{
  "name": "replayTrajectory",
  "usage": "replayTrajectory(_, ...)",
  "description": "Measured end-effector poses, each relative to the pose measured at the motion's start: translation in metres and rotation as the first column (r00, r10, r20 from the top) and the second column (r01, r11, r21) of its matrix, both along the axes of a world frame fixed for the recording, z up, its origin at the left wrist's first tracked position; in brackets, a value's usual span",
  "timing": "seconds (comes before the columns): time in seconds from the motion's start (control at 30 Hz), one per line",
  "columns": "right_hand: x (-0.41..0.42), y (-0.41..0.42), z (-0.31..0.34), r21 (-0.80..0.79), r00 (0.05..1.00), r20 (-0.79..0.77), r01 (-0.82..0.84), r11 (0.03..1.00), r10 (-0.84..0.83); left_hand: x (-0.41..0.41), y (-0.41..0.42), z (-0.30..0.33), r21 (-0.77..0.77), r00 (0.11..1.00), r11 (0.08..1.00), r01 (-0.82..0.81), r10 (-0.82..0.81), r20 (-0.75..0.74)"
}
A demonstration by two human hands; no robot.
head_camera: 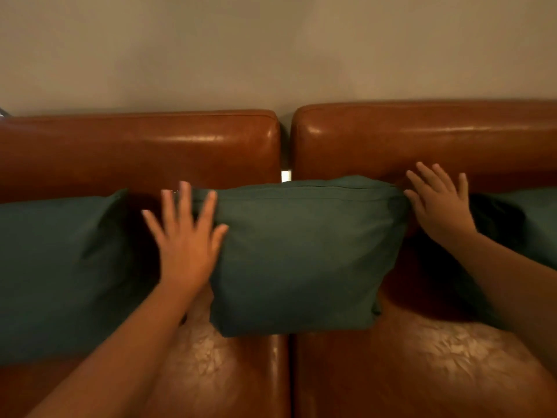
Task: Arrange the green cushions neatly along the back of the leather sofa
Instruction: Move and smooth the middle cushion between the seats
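A green left cushion leans against the back of the brown leather sofa, just to the left of the left hand. That hand is released, fingers straight and spread, its thumb side touching the left edge of the middle cushion. This cushion stands upright between the two hands, across the gap between the two backrests. The right hand is also released, fingers spread, touching the cushion's upper right corner. To its right a third right cushion leans against the backrest, partly cut off.
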State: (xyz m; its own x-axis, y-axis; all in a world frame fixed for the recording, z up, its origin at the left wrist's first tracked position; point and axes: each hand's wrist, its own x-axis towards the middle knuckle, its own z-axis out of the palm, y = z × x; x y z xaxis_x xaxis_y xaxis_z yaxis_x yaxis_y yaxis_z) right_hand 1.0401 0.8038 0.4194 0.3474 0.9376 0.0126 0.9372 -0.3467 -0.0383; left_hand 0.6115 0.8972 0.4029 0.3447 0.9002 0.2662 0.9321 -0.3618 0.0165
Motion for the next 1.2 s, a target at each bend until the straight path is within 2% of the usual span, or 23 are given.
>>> replayTrajectory(0.07, 0.001, -0.004, 0.015, 0.096, 0.979, -0.126, -0.147, 0.984, 0.159, -0.025, 0.018, 0.017, -0.099, 0.958, 0.990, -0.104, 0.126, 0.258)
replayTrajectory(0.13, 0.000, -0.005, 0.025, 0.059, 0.934, -0.221, -0.274, 0.960, 0.280, -0.040, 0.034, 0.030, -0.307, 0.818, 0.949, -0.071, 0.231, 0.527)
replayTrajectory(0.2, 0.001, -0.002, 0.027, -0.029, 0.902, -0.283, -0.347, 0.937, 0.325, -0.045, 0.045, 0.037, -0.459, 0.682, 0.888, 0.001, 0.335, 0.650)
replayTrajectory(0.3, 0.003, 0.006, 0.032, -0.095, 0.892, -0.341, -0.345, 0.934, 0.295, -0.037, 0.049, 0.043, -0.520, 0.654, 0.853, 0.031, 0.376, 0.656)
replayTrajectory(0.4, 0.007, 0.013, 0.035, -0.140, 0.911, -0.284, -0.349, 0.927, 0.300, -0.034, 0.050, 0.041, -0.490, 0.626, 0.871, 0.038, 0.361, 0.691)
replayTrajectory(0.53, 0.008, 0.019, 0.039, -0.092, 0.869, -0.126, -0.490, 0.867, 0.478, -0.039, 0.056, 0.037, -0.387, 0.714, 0.922, 0.003, 0.269, 0.646)
replayTrajectory(0.63, 0.010, 0.019, 0.049, -0.020, 0.836, -0.099, -0.544, 0.839, 0.540, -0.045, 0.060, 0.039, -0.281, 0.715, 0.960, -0.014, 0.206, 0.668)
replayTrajectory(0.73, 0.000, 0.018, 0.044, 0.023, 0.882, -0.208, -0.429, 0.903, 0.424, -0.047, 0.063, 0.039, -0.258, 0.691, 0.966, -0.028, 0.205, 0.693)
replayTrajectory(0.83, -0.019, 0.009, 0.025, 0.063, 0.918, -0.341, -0.192, 0.979, 0.202, -0.044, 0.058, 0.034, -0.261, 0.690, 0.965, -0.020, 0.202, 0.695)
replayTrajectory(0.97, -0.046, -0.016, 0.015, 0.324, 0.880, -0.468, 0.083, 0.942, 0.083, -0.041, 0.031, 0.030, -0.249, 0.610, 0.968, -0.037, 0.219, 0.761)
replayTrajectory(1.03, -0.051, -0.029, 0.007, 0.364, 0.791, -0.612, 0.284, 0.887, -0.001, -0.046, 0.015, 0.015, -0.345, 0.512, 0.932, -0.111, 0.351, 0.784)
replayTrajectory(1.07, -0.051, -0.036, 0.000, 0.351, 0.725, -0.686, 0.406, 0.844, -0.063, -0.051, 0.008, 0.003, -0.428, 0.470, 0.898, -0.098, 0.421, 0.776)
replayTrajectory(1.1, -0.050, -0.042, -0.009, 0.309, 0.646, -0.751, 0.524, 0.794, -0.134, -0.058, 0.002, -0.012, -0.529, 0.469, 0.846, -0.062, 0.493, 0.733)
replayTrajectory(1.13, -0.048, -0.048, -0.018, 0.253, 0.562, -0.806, 0.613, 0.749, -0.188, -0.063, -0.006, -0.026, -0.616, 0.524, 0.787, -0.019, 0.532, 0.664)
replayTrajectory(1.2, -0.050, -0.058, -0.032, 0.145, 0.387, -0.903, 0.685, 0.714, -0.188, -0.063, -0.024, -0.038, -0.717, 0.634, 0.694, 0.057, 0.530, 0.563)
